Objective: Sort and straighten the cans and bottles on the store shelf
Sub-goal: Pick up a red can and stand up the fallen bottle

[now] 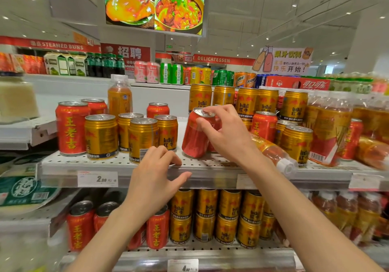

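My right hand [223, 130] grips a red can [194, 136] by its top and side; the can is tilted left on the white perforated shelf [117, 163]. My left hand [155, 174] rests on the shelf's front edge, fingers loosely bent, holding nothing. Left of it stand several gold Red Bull cans [143, 139] and a tall red can [71, 127]. An orange bottle [271, 151] lies on its side under my right wrist, white cap toward me. More gold cans [295, 143] and red cans [263, 125] crowd the right side.
An upright orange bottle [120, 96] stands behind the left cans. Wrapped packs of orange bottles [330, 128] fill the far right. The lower shelf [210, 250] holds stacked gold cans and red cans. A price tag [97, 179] sits on the shelf rail.
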Motion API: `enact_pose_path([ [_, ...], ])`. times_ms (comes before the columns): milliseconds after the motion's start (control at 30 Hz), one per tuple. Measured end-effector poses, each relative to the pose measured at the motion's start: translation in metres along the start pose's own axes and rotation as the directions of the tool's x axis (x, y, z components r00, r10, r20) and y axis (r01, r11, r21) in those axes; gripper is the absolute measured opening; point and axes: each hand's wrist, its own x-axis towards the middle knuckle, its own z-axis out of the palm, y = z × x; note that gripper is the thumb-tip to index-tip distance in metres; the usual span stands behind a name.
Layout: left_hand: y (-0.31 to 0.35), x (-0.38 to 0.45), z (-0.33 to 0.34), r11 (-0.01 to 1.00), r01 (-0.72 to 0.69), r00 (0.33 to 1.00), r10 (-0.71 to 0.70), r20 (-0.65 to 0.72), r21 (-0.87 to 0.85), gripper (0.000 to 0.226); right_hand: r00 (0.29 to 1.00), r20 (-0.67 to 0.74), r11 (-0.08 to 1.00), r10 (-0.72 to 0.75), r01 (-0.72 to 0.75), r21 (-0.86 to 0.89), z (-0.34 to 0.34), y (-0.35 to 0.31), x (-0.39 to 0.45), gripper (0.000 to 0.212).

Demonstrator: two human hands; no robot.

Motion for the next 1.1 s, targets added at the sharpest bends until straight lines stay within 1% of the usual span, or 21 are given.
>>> enact_pose_path([
  [100, 0.001, 0.0, 0.0, 1.0, 0.003, 1.0, -0.003, -0.001, 0.006, 0.035, 0.998, 0.049, 0.996, -0.038, 0.042, -0.075, 0.009, -0.001, 0.002, 0.055],
  [200, 0.002, 0.0, 0.001, 1.0, 0.008, 1.0, -0.008, 0.0, 0.011, 0.035, 0.997, 0.024, 0.988, -0.073, 0.075, -0.136, 0.015, -0.004, 0.004, 0.057],
  [267, 0.002, 0.0, 0.0, 1.0, 0.015, 1.0, -0.015, -0.001, 0.017, 0.034, 0.996, 0.022, 0.985, -0.084, 0.086, -0.149, 0.016, -0.004, 0.004, 0.059],
  [433, 0.004, 0.0, -0.001, 0.999, 0.029, 0.999, -0.029, 0.018, 0.033, 0.034, 0.991, 0.083, 0.985, -0.101, 0.111, -0.129, 0.008, 0.002, -0.006, 0.071],
  [500, 0.006, 0.0, -0.002, 0.999, 0.039, 0.999, -0.04, 0.03, 0.036, 0.032, 0.993, 0.072, 0.984, -0.098, 0.107, -0.14, -0.002, 0.004, -0.012, 0.071],
  [567, 0.009, 0.0, -0.003, 0.998, 0.036, 0.999, -0.038, 0.034, 0.054, 0.029, 0.993, 0.052, 0.973, -0.109, 0.117, -0.198, -0.015, 0.006, -0.018, 0.066],
  [700, 0.024, 0.005, 0.002, 0.997, -0.037, 0.998, 0.033, 0.055, 0.069, 0.026, 0.982, 0.07, 0.9, -0.175, 0.189, -0.394, -0.044, 0.017, -0.034, 0.042],
  [767, 0.032, 0.01, 0.007, 0.995, -0.077, 0.995, 0.072, 0.072, 0.068, 0.028, 0.978, 0.091, 0.853, -0.188, 0.208, -0.478, -0.058, 0.025, -0.043, 0.04],
  [833, 0.038, 0.016, 0.011, 0.994, -0.097, 0.992, 0.092, 0.085, 0.057, 0.032, 0.983, 0.096, 0.825, -0.159, 0.185, -0.534, -0.07, 0.034, -0.055, 0.045],
  [900, 0.041, 0.022, 0.014, 0.994, -0.091, 0.991, 0.084, 0.105, 0.062, 0.034, 0.993, 0.069, 0.833, -0.092, 0.114, -0.541, -0.077, 0.044, -0.066, 0.055],
  [1033, 0.039, 0.027, 0.017, 0.997, -0.056, 0.99, 0.048, 0.132, 0.057, 0.04, 0.996, -0.056, 0.906, 0.066, -0.083, -0.416, -0.076, 0.057, -0.087, 0.073],
  [1100, 0.039, 0.028, 0.017, 0.998, -0.037, 0.991, 0.031, 0.132, 0.044, 0.04, 0.988, -0.102, 0.934, 0.113, -0.14, -0.328, -0.072, 0.061, -0.095, 0.079],
])
